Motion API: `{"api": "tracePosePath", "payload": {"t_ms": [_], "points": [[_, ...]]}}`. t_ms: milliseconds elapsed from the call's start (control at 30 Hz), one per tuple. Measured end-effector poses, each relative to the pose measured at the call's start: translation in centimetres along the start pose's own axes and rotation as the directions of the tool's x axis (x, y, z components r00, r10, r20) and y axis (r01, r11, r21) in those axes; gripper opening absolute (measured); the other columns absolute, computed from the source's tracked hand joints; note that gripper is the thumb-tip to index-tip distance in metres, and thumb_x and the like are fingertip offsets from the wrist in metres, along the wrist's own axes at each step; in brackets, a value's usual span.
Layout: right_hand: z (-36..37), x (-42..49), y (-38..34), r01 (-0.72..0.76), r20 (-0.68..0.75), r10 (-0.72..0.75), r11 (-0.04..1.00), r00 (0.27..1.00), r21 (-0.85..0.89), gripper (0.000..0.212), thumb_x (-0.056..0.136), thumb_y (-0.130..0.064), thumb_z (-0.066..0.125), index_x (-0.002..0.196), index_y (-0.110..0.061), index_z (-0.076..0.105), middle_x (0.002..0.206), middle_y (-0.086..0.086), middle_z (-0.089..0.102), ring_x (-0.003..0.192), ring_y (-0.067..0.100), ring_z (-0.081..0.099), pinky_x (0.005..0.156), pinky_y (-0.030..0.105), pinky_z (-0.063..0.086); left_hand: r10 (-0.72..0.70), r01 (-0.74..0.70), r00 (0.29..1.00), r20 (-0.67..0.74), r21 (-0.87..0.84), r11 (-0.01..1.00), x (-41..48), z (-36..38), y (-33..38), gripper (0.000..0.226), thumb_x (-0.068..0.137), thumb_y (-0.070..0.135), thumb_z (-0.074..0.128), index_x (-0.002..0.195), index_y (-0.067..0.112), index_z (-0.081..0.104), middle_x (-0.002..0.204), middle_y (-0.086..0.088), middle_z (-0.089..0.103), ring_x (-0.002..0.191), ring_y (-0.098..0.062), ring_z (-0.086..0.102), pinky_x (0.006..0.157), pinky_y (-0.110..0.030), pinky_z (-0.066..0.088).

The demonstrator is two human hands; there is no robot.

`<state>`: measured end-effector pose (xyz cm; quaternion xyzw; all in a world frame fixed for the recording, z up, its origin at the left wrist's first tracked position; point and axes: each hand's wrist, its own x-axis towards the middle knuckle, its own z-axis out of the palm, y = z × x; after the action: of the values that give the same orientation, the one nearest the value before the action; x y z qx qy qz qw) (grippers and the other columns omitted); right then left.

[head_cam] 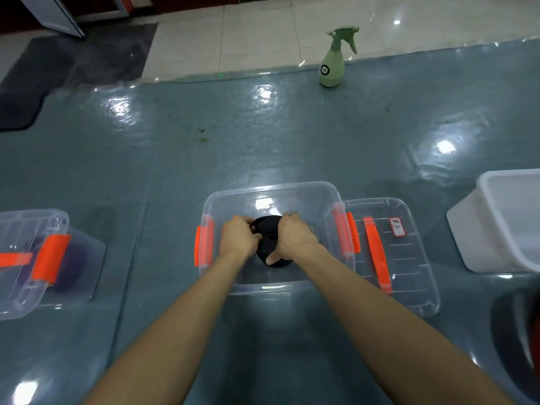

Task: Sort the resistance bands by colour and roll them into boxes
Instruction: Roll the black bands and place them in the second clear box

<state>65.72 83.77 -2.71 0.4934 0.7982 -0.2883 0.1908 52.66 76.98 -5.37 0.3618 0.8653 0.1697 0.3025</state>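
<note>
A rolled-up black resistance band (270,229) sits inside the clear plastic box (271,191) with orange latches, in the middle of the head view. My left hand (238,238) grips the roll's left side with curled fingers. Over the roll's right side, my right hand (295,236) curls its fingers, thumb pressed on the near edge. Both hands are inside the box. A second clear box (29,258) at the left holds a dark purple band (71,267), partly hidden by its orange latch.
The box's clear lid (409,258) with an orange handle lies just right of it. A white bin (502,220) stands at the right edge. A green spray bottle (334,58) stands at the far edge of the blue-grey surface. A dark round object (517,328) shows at lower right.
</note>
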Motion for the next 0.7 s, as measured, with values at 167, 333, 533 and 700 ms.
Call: {"api": "tracePosePath", "payload": {"t_ms": [167,333,533,700], "points": [[-2.8,-4.3,1.5,0.082,-0.167,-0.055,0.984,0.984,0.157,0.062,0.098,-0.038,0.076,0.142,-0.003,0.052,0.143,0.018,0.059,0.125,0.036,0.064,0.1,0.041,0.053,0.059,-0.036,0.996,-0.069,0.296,0.955,-0.7,-0.1,0.7,0.021,0.093,0.025,0.08,0.103,0.01,0.068,0.103,-0.015,0.077,0.102,-0.04,0.073,0.083,-0.043,0.06],[-3.5,-10.3,7.0,0.334,-0.766,0.235,0.796,0.598,0.505,0.022,0.102,-0.017,0.058,0.113,-0.018,0.078,0.1,-0.004,0.08,0.084,0.016,0.07,0.082,0.03,0.055,0.278,-0.216,0.961,-0.006,0.613,0.76,-1.2,-0.5,1.8,0.015,0.095,0.019,0.071,0.11,0.017,0.07,0.113,-0.012,0.072,0.105,-0.04,0.071,0.079,-0.044,0.054],[1.4,-9.0,17.0,-0.222,-0.466,0.515,0.807,0.719,0.547,0.024,0.102,-0.023,0.065,0.115,-0.003,0.069,0.122,0.017,0.068,0.103,0.036,0.067,0.088,0.04,0.053,0.249,-0.322,0.946,0.208,0.511,0.797,-2.2,-1.8,2.6,0.027,0.105,0.021,0.056,0.122,0.012,0.075,0.123,-0.017,0.077,0.112,-0.041,0.07,0.092,-0.044,0.058],[2.1,-8.0,18.6,-0.316,-0.3,0.466,0.844,0.833,0.434,0.026,0.089,-0.024,0.074,0.098,0.0,0.074,0.105,0.024,0.076,0.098,0.042,0.074,0.083,0.043,0.061,0.224,-0.362,0.908,0.353,0.395,0.844,-4.3,-2.2,1.3,0.039,0.114,0.044,0.046,0.135,0.019,0.069,0.129,-0.007,0.074,0.117,-0.03,0.067,0.093,-0.038,0.049]]}}
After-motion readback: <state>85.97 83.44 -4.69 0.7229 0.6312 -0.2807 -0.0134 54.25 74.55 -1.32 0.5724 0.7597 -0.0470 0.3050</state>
